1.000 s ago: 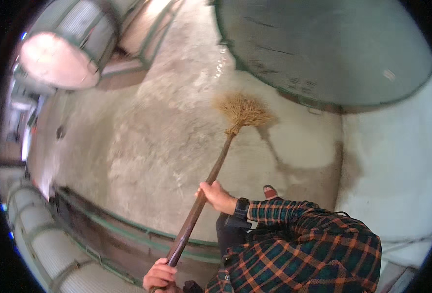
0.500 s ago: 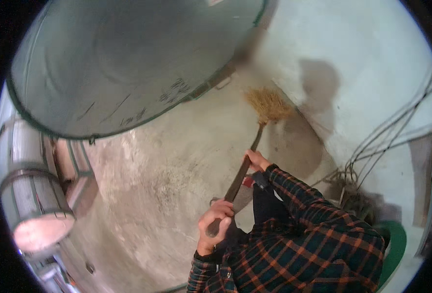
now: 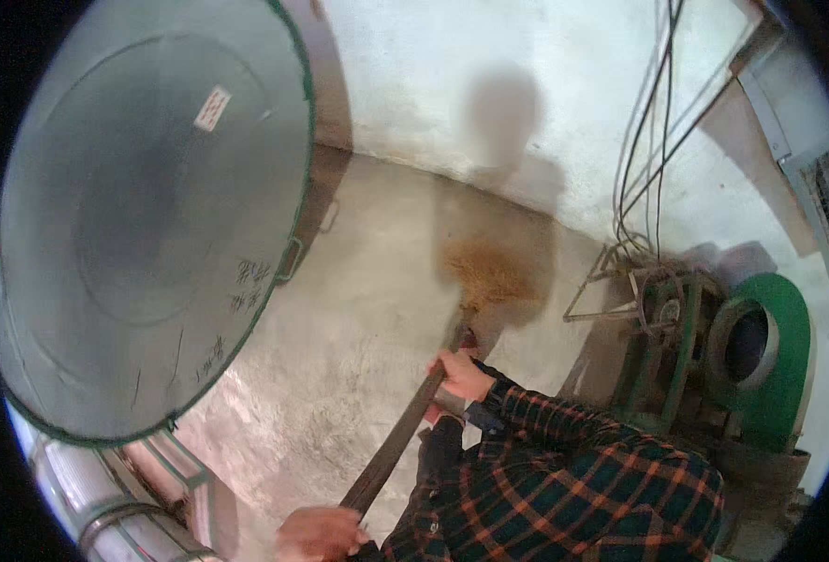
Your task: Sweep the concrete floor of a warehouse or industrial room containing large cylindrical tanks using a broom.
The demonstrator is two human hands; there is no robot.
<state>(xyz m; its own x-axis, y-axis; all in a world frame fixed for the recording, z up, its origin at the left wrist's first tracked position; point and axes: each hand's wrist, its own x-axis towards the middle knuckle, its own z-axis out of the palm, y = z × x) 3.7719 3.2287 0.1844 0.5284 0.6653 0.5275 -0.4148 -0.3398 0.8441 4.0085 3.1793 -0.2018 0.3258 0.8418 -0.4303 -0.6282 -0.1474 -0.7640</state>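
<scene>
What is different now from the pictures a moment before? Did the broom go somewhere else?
The broom has swept across the concrete floor toward the white wall; its straw head now sits in the shadow near the cables and the green machine. The view turned with it, so the big grey drum now fills the left. Nothing was let go: the left hand and the right hand still grip the handle.

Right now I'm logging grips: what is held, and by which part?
A broom: both hands grip its handle, the left hand near the top end, the right hand lower down.
</scene>
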